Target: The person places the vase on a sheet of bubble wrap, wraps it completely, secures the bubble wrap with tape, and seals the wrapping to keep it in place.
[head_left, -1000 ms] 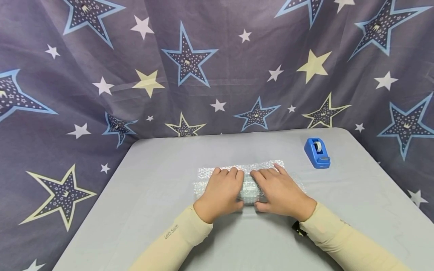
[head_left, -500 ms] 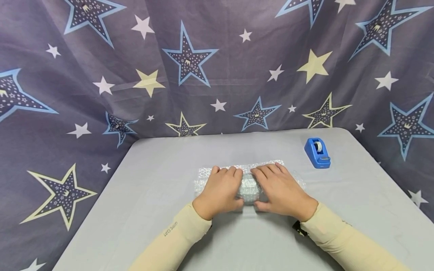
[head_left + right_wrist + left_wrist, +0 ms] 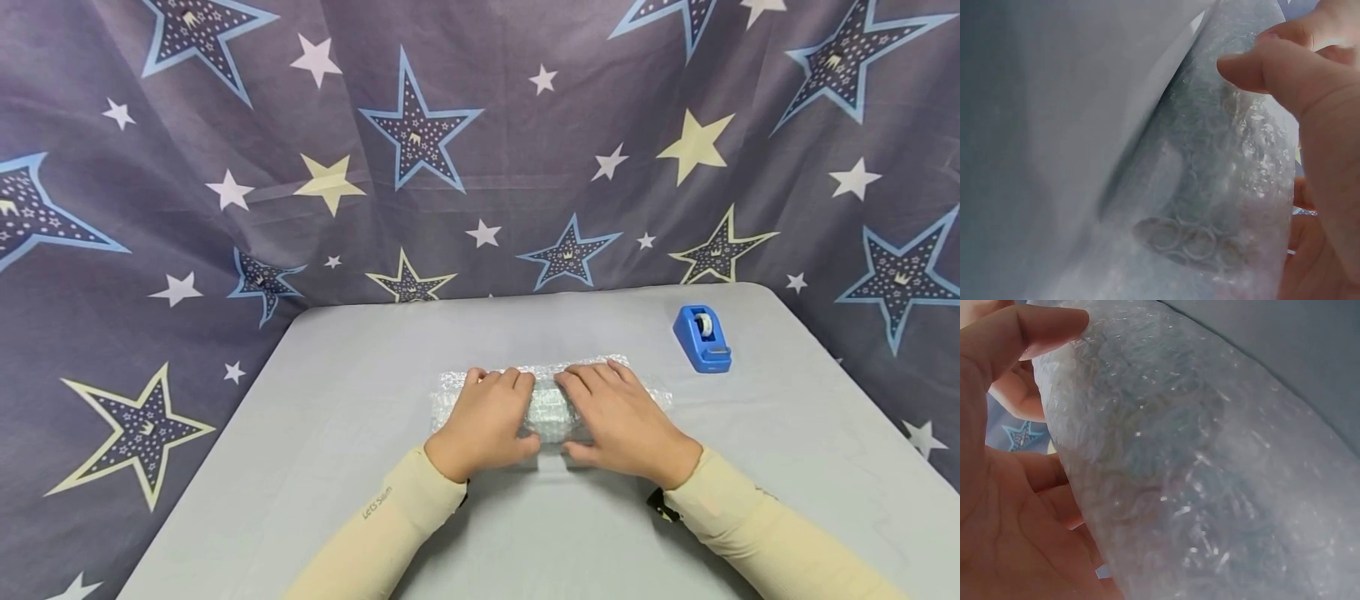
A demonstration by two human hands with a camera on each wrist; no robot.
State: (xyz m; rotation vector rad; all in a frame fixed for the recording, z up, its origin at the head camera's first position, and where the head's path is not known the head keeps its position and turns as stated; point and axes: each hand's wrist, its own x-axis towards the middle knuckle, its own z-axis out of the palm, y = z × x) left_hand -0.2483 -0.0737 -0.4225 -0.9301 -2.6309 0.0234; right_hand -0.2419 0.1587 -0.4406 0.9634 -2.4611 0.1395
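A roll of clear bubble wrap (image 3: 550,414) lies on the grey table, with a pale greenish object showing faintly inside it. My left hand (image 3: 487,421) curls over its left part, fingers on the far side and thumb on the near side. The right hand (image 3: 622,421) grips the right part the same way. In the left wrist view, the left hand (image 3: 1016,456) holds the wrap (image 3: 1166,462) between thumb and fingers. A rounded end shows through the wrap (image 3: 1210,187) in the right wrist view, beside the right hand (image 3: 1316,125).
A blue tape dispenser (image 3: 702,340) with a roll of tape stands at the table's back right. The grey table (image 3: 337,400) meets a dark curtain (image 3: 495,150) with printed stars along its back edge. A dark band shows at the right sleeve cuff.
The near edge of the roll has shifted slightly away from me. My left hand has moved slightly with it; the right hand's fingers have drawn closer together.
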